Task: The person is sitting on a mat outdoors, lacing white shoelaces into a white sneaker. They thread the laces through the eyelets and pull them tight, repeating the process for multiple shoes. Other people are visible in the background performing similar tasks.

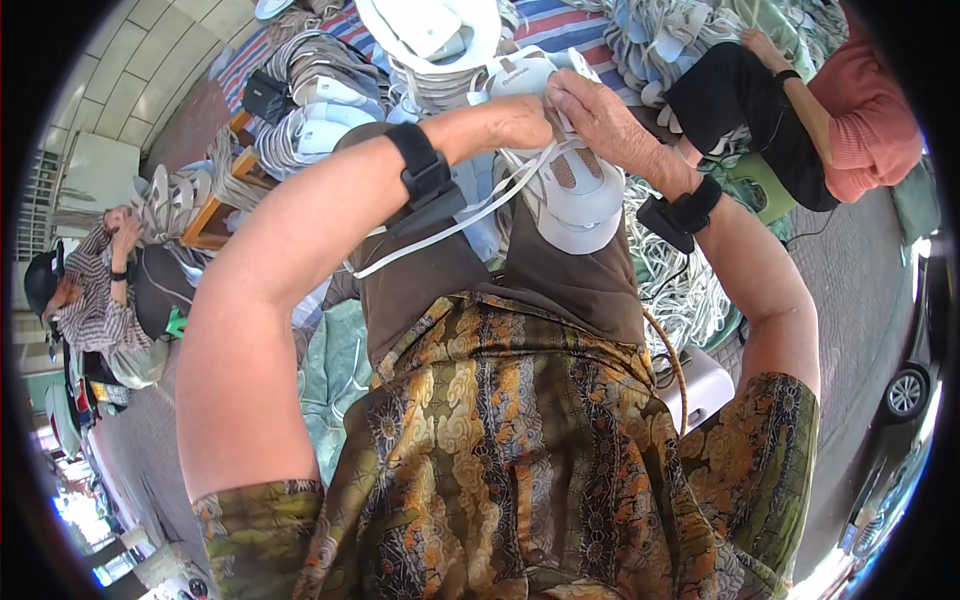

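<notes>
A white and beige shoe upper [578,205] rests across my thighs, its rounded toe toward me and its tongue end away. A white shoelace [445,232] trails from it in long loops over my left leg. My left hand [522,122] is closed at the upper's left side, by the lacing, with the lace running out below it; its fingertips are hidden. My right hand [600,112] grips the upper's right edge near the tongue, thumb and fingers pressed together. What lies right between the two hands is partly covered by them.
Stacks of pale shoe uppers [318,120] and a white pile [430,30] lie ahead on a striped sheet [590,45]. Bundled white laces [690,300] lie right of my legs. One person [105,290] sits at left, another [860,130] at right. A dark car [905,390] stands far right.
</notes>
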